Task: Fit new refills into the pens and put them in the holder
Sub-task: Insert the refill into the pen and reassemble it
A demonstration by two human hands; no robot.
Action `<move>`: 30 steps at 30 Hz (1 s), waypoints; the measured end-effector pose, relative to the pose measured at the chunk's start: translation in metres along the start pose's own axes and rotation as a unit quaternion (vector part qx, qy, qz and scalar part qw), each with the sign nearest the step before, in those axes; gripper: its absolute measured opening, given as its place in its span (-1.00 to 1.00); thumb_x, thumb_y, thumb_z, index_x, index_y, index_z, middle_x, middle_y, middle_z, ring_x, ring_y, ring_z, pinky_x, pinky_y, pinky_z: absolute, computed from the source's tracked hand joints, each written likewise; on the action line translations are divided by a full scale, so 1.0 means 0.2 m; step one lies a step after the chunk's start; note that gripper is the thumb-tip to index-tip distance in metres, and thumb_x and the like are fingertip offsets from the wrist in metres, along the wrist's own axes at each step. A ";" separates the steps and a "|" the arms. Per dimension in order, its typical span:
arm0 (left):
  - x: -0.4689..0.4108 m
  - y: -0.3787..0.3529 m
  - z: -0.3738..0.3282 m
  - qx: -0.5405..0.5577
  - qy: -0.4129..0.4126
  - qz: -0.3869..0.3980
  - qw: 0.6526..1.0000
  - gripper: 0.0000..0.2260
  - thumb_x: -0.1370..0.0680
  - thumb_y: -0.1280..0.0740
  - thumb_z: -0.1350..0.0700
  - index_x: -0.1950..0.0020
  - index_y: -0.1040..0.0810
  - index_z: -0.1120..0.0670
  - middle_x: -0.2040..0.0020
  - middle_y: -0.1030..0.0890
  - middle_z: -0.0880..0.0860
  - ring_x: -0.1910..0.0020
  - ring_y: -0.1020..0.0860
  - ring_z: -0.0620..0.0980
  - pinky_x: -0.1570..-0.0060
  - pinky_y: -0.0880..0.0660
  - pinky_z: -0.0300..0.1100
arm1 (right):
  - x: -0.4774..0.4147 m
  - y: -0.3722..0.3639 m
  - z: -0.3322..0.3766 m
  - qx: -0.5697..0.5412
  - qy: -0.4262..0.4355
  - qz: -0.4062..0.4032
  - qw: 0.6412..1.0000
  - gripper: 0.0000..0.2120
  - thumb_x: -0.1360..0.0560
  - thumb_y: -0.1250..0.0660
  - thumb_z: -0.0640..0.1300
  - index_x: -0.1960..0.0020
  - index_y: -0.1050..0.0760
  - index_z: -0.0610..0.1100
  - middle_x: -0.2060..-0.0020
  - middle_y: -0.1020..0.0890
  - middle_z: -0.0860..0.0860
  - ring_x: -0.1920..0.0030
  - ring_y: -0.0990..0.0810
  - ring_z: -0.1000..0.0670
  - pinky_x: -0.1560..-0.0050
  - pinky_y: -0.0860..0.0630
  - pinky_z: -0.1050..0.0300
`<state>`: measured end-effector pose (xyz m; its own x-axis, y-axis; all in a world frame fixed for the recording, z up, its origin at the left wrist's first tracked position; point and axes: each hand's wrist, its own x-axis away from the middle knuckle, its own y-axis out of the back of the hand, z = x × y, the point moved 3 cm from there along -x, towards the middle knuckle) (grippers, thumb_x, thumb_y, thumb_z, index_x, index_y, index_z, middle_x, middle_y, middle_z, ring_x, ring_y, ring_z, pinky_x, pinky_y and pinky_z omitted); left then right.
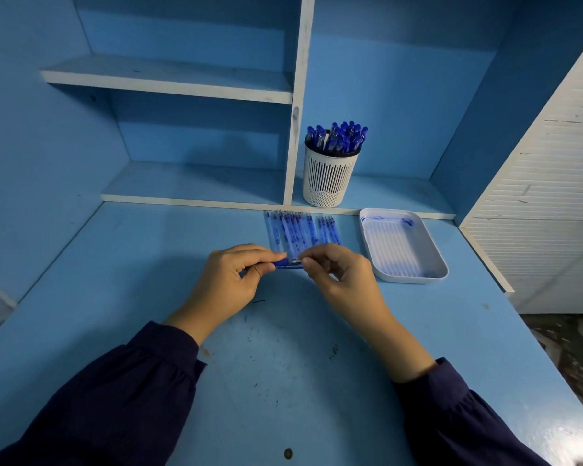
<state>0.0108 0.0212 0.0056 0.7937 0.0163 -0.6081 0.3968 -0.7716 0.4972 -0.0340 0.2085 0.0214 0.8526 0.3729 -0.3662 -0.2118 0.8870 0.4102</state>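
I see my two hands over the blue surface [148, 264]. My left hand [231, 280] pinches one blue pen [285, 264] with curled fingers. My right hand [340, 275] pinches the silver end of the same pen. Just behind them lies one row of refills [300, 230], too many to count for sure. One white holder [330, 176] stands on the low shelf [199, 186], full of more pens [340, 137]. One white tray [403, 245] sits at the right

Surface [132, 280]: blue, ink-specked. Tray [396, 245]: white, ink-stained, right rear of surface. Shelf [169, 77]: white-edged, upper left. Divider [300, 95]: white, upright, centre. Panel [552, 183]: white, slatted, far right.
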 end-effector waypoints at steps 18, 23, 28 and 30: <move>-0.06 0.01 -0.01 -0.003 0.016 -0.013 1.000 -0.75 -0.62 -0.31 0.15 -0.29 -0.59 0.10 -0.20 -0.61 -0.10 -0.23 -0.53 -0.23 -0.25 -0.41 -0.36 | -0.03 0.07 0.08 -0.117 0.035 -0.118 0.985 -0.81 -0.49 -0.38 -0.36 -0.09 -0.56 -0.22 0.19 -0.62 0.06 0.17 -0.59 0.13 0.06 -0.49 0.30; -0.11 0.04 0.15 -0.114 0.141 0.021 0.983 -0.66 -0.67 -0.22 0.10 -0.44 -0.46 0.12 -0.39 -0.48 0.02 -0.39 -0.41 -0.03 -0.37 -0.27 -0.25 | -0.05 0.26 0.19 -0.120 0.089 -0.233 0.961 -0.78 -0.49 -0.38 -0.34 -0.02 -0.43 -0.10 0.16 -0.57 -0.01 0.16 -0.56 0.05 0.05 -0.48 0.26; -0.18 0.01 0.21 -0.223 0.191 0.115 0.949 -0.43 -0.54 -0.04 -0.08 -0.44 -0.46 0.17 -0.44 -0.44 0.10 -0.40 -0.41 0.10 -0.38 -0.27 -0.12 | -0.13 0.43 0.36 -0.058 0.168 -0.330 0.927 -0.79 -0.51 -0.37 -0.33 0.02 -0.41 -0.07 0.15 -0.55 0.01 0.14 -0.57 0.05 0.01 -0.51 0.18; -0.19 0.00 0.22 -0.232 0.187 0.117 0.948 -0.40 -0.51 -0.03 -0.11 -0.41 -0.49 0.17 -0.41 -0.47 0.10 -0.38 -0.43 0.11 -0.36 -0.31 -0.10 | -0.18 0.47 0.42 -0.045 0.200 -0.346 0.915 -0.84 -0.52 -0.35 -0.32 -0.01 -0.42 -0.13 0.13 -0.54 0.03 0.11 -0.58 0.03 -0.01 -0.51 0.17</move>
<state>-0.0386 -0.0076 0.0016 0.9583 0.1698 -0.2299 0.2815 -0.4211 0.8622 -0.0442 0.2564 0.1440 0.5576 -0.2330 -0.7967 0.2583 0.9608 -0.1002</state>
